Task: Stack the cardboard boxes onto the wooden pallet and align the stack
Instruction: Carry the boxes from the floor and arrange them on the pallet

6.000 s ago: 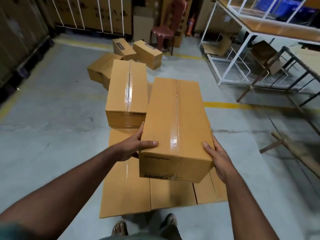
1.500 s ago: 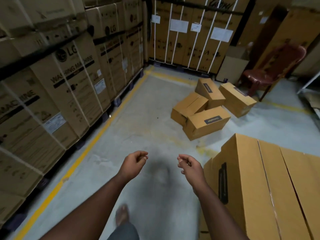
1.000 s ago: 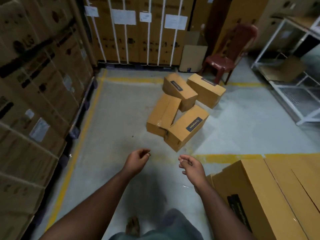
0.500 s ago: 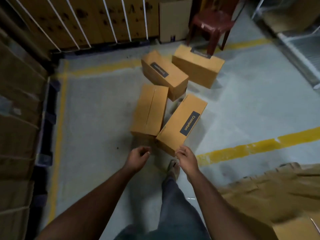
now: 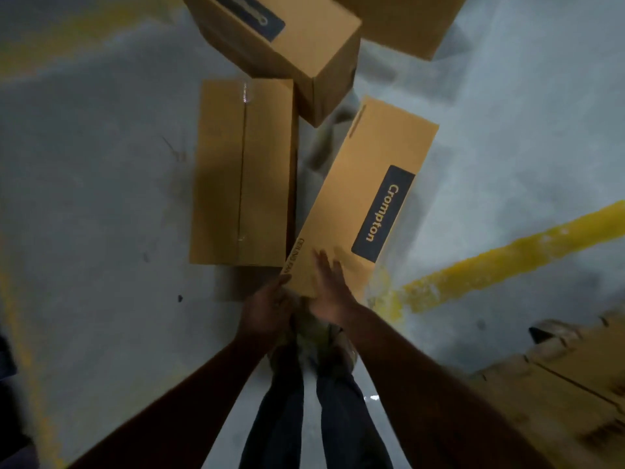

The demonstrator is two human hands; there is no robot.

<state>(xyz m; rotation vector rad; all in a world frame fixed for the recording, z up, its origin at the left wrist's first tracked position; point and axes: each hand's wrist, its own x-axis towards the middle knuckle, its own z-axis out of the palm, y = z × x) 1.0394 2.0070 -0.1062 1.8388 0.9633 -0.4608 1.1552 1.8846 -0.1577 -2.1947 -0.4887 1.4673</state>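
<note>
- "Crompton" reads in yellow on a dark label on the angled box (image 5: 358,204) at centre frame; small print along its near left edge is too blurred to read.
- Right hand (image 5: 329,289) lies flat on that box's near end, fingers straight.
- Left hand (image 5: 267,311) is at the near left corner, seemingly cupping the edge; blur hides the grip.
- A taped box (image 5: 241,170) lies just left, touching; a labelled box (image 5: 287,45) tilts above.
- Yellow floor line (image 5: 507,258) runs right; stacked boxes (image 5: 568,384) at lower right.
</note>
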